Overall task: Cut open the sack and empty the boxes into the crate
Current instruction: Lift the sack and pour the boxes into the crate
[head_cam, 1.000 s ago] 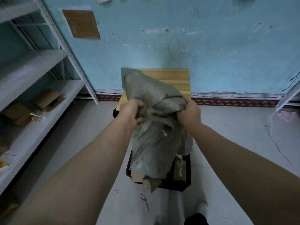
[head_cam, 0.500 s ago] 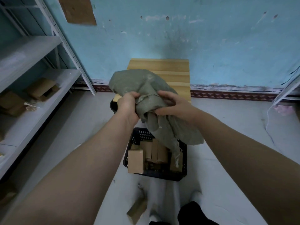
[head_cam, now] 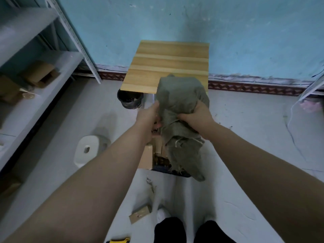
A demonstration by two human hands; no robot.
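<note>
Both hands are up in front, clamped on the sack (head_cam: 182,95). The left hand (head_cam: 149,116) curls its fingers round the left edge, and the right hand (head_cam: 196,118) squeezes a bunched fold from the right. The sack hangs limp and crumpled, its frayed lower end drooping over the right side of the crate (head_cam: 164,168). The crate sits on the floor straight below the hands, in front of the table (head_cam: 168,65). Boxes (head_cam: 147,157) show inside it, packed just left of the hanging cloth. One loose box (head_cam: 140,214) lies on the floor outside the crate, beside the feet. A yellow tool (head_cam: 119,240) peeks in at the bottom edge. A bucket (head_cam: 130,100) stands by the table and a stool (head_cam: 87,149) off to the left.
</note>
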